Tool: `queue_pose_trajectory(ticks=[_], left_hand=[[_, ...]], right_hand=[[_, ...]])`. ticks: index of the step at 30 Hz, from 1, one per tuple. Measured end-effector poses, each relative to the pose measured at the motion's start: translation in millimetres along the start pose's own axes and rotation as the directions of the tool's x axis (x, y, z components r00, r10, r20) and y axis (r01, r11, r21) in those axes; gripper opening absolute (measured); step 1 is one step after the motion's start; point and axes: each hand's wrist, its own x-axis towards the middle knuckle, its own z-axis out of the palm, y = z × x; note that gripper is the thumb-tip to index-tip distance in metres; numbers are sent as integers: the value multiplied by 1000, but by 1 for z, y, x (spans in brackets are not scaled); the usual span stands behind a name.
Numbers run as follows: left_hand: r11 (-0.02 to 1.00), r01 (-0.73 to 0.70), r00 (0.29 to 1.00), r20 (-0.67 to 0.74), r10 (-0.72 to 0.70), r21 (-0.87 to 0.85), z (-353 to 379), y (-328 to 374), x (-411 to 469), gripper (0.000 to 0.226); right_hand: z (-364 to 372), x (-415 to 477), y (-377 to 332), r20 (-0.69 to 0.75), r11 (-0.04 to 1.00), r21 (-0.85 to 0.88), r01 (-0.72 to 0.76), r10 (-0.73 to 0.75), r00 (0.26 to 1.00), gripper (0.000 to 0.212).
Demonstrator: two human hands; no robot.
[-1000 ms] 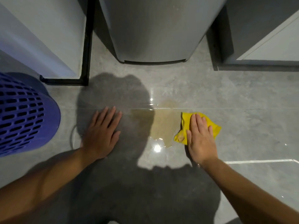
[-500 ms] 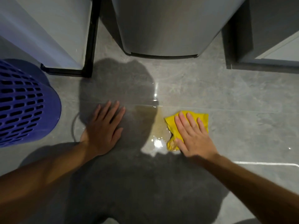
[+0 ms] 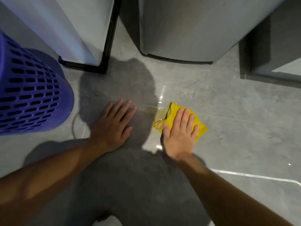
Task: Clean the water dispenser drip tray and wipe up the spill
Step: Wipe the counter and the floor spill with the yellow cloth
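A yellow cloth (image 3: pixel 172 116) lies on the grey tiled floor, and my right hand (image 3: pixel 180 136) presses flat on top of it. A yellowish wet spill (image 3: pixel 157 113) spreads just left of the cloth, along a tile joint. The cloth's left corner is soaked and darker. My left hand (image 3: pixel 112 126) rests flat on the floor left of the spill, fingers apart, holding nothing. The grey base of the water dispenser (image 3: pixel 187 30) stands at the top centre. No drip tray is in sight.
A purple perforated basket (image 3: pixel 32 97) stands at the left. A white cabinet with a black frame (image 3: pixel 104 46) is at the top left, and a dark cabinet (image 3: pixel 268 59) at the top right. My shadow covers the floor near me.
My right hand slid the cloth left into the spill, then back right a little. The yellowish puddle is smaller now. My left hand stayed planted on the floor.
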Motion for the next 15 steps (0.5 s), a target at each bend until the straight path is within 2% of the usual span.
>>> queue_pose_trajectory(ticks=[5,8,11,15], left_hand=[[1000,-2,1000,-5,2,-6,3,-1,0,71],[1000,-2,1000,-19,2,-1,5,-1,0,71],[1000,-2,1000,-24,2,-5,6,-1,0,72],[1000,-9,1000,-7,9,0,8,-2,0,74]], right_hand=[[-45,109,46,69,980,-51,193,-189,979,82],[-76,137,94,133,953,-111,283,-268,954,86],[-68,104,125,101,954,-128,270,-258,961,83],[-38,10,134,79,961,-136,242,-233,969,81]])
